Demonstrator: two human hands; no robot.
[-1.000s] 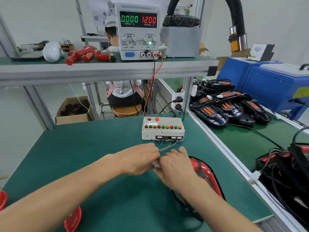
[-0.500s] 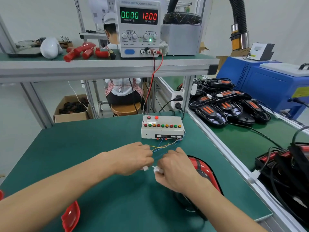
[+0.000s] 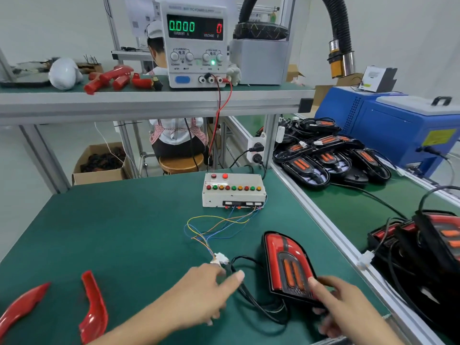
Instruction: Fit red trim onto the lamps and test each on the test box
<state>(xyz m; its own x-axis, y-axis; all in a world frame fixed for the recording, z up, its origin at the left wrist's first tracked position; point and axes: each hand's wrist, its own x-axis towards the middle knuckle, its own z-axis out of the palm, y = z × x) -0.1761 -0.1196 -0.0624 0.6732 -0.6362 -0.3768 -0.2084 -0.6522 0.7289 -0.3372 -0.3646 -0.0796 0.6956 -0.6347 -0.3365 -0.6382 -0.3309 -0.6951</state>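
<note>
Nearest, two red trim pieces (image 3: 93, 305) lying loose on the green mat (image 3: 119, 235) at the left. Right hand (image 3: 341, 305) gripping the near end of the lamp (image 3: 286, 265), thumb on its face, fingers curled under its edge. Left hand (image 3: 199, 295) just beside the lamp's black cable (image 3: 251, 297), fingers loosely spread, holding nothing. White plug (image 3: 220, 258) just beyond those fingertips, joined to thin coloured wires (image 3: 211, 225). Farther on, the test box (image 3: 234, 192) with rows of buttons. Beyond, on the shelf (image 3: 149, 100), a power supply (image 3: 195, 43) reading 0.000.
</note>
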